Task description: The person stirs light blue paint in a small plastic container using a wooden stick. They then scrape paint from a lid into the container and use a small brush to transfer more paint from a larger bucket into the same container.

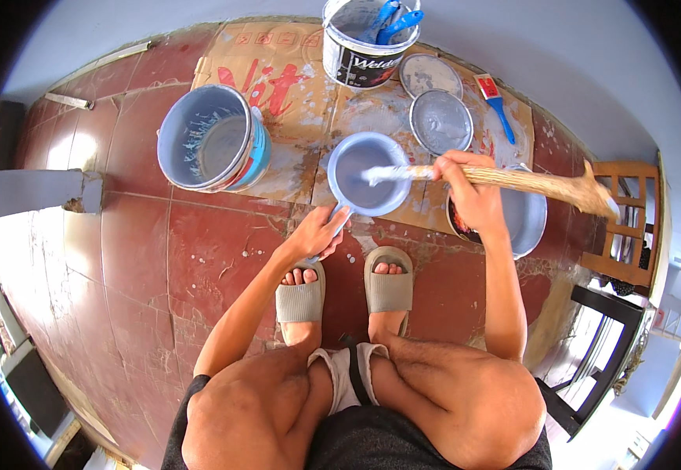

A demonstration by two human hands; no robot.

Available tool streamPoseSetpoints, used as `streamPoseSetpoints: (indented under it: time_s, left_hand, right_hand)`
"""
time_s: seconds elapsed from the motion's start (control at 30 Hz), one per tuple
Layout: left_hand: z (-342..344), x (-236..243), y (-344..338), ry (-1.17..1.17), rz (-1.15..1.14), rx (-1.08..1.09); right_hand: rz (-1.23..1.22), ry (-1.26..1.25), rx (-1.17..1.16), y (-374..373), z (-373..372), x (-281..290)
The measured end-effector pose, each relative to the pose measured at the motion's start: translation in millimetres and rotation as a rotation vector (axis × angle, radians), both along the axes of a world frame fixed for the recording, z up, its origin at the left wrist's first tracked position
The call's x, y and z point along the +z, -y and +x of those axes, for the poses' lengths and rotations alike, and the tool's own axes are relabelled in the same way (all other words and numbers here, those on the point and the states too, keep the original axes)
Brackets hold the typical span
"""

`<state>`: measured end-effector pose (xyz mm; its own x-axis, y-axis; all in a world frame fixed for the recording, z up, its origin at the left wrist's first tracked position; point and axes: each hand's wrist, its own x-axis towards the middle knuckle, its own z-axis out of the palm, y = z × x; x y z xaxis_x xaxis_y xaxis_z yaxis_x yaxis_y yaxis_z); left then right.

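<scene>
My left hand (318, 236) is closed around the handle of a light blue plastic dipper (346, 186), held level over the edge of the cardboard. In my right hand (469, 192) is a rough wooden stick (540, 180), gripped near its middle. Its pale, paint-coated end reaches into the dipper, and its thick forked end points right. Below the stick and partly hidden by my right forearm stands a bucket (527, 215) with pale blue paint on its inner wall. To the left of the dipper is a paint-streaked bucket (258, 153) with a blue label.
Paint-spattered cardboard (293, 102) covers the tiled floor (137, 251). A black-labelled bucket (356, 66) with blue-handled tools (399, 26) stands at the back. Two paint-smeared lids (440, 121) and a blue-handled paintbrush (498, 112) lie right of it. A wooden chair (622, 219) stands far right.
</scene>
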<state>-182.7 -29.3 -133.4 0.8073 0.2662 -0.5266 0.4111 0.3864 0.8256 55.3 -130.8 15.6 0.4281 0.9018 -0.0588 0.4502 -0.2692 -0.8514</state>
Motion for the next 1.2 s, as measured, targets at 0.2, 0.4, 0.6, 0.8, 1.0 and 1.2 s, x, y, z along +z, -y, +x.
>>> streamPoseSetpoints:
  time_s: [0.2,0.4,0.6,0.8,1.0,1.2]
  left_hand:
    - [0,-7,4,0.019,0.184,-0.010]
    - [2,-6,22,0.106,0.753,0.015]
    - [10,40,19,-0.033,0.656,0.024]
    - [2,30,10,-0.033,0.686,0.064]
    - [5,27,6,-0.052,0.673,0.087]
    - [3,27,2,-0.048,0.656,0.119]
  right_hand:
    - [0.044,0.173,0.020,12,-1,-6]
    - [0.073,-0.418,-0.326,58,12,-41]
    - [0.187,-0.975,-0.661,78,3,-57]
    - [0.329,-1.033,-0.667,97,16,-31]
    - [0.337,-0.782,-0.892,99,13,26]
    - [0.462,-0.850,-0.714,115,22,39]
